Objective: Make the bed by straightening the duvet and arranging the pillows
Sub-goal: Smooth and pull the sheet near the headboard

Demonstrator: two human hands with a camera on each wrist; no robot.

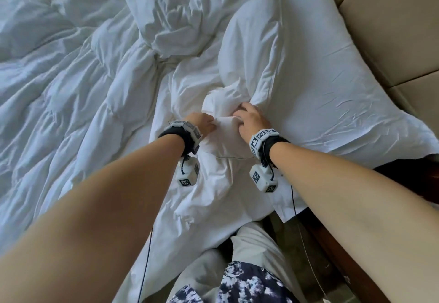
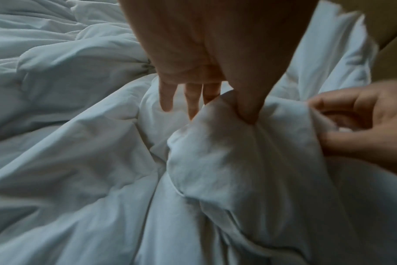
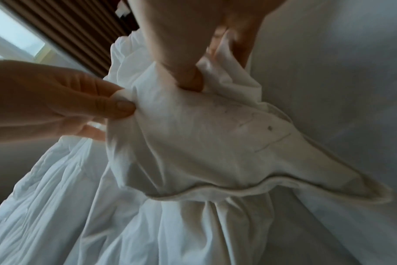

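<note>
A crumpled white duvet (image 1: 83, 93) covers the left of the bed. Its bunched corner (image 1: 225, 124) lies at the middle, and both hands hold it. My left hand (image 1: 210, 123) pinches the fabric between thumb and fingers; up close the left hand (image 2: 227, 109) has its thumb pressed into the corner (image 2: 227, 161). My right hand (image 1: 242, 117) grips the same bunch from the right, and the right hand (image 3: 193, 78) digs its thumb into the piped corner (image 3: 215, 143). Two white pillows (image 1: 320, 84) lie right of the hands, against the headboard.
A beige padded headboard (image 1: 392, 29) runs along the right. Dark wooden furniture (image 1: 408, 179) sits at the bed's near right corner. My legs in light trousers (image 1: 256, 250) stand at the bed's edge. A window (image 3: 9, 35) and a slatted brown wall (image 3: 79, 32) show beyond the bed.
</note>
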